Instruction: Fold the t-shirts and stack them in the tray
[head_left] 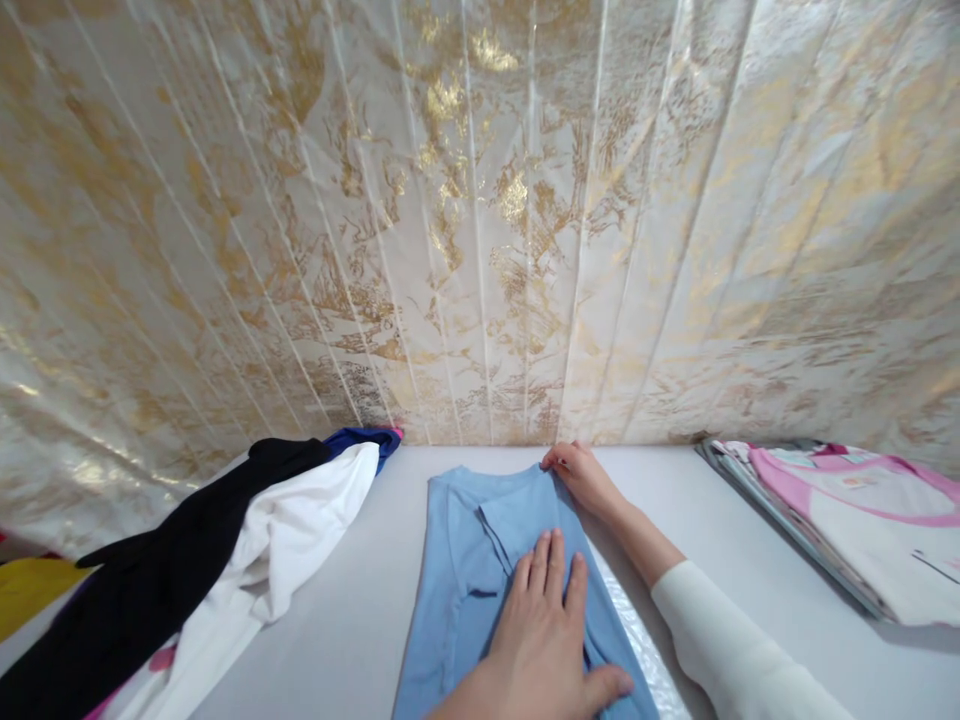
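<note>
A light blue shirt [465, 560] lies partly folded on the table in front of me, its neckline at the far end. My left hand [544, 630] rests flat on the fabric, fingers stretched out and thumb spread to the right. At the far right corner of the neckline, my right hand [576, 475] has its fingertips closed on the shirt's edge. Dark creases or openings run through the cloth left of my left hand. A shiny, silvery-white sheet [626, 610] shows from under the shirt's right side.
To the left lies a heap of loose clothes, with a black garment [195, 530], a white one [300, 530] and a yellow one [34, 590]. A stack of folded shirts [847, 510] sits on the right. Behind the white table [337, 620] hangs a gold-patterned curtain [480, 250].
</note>
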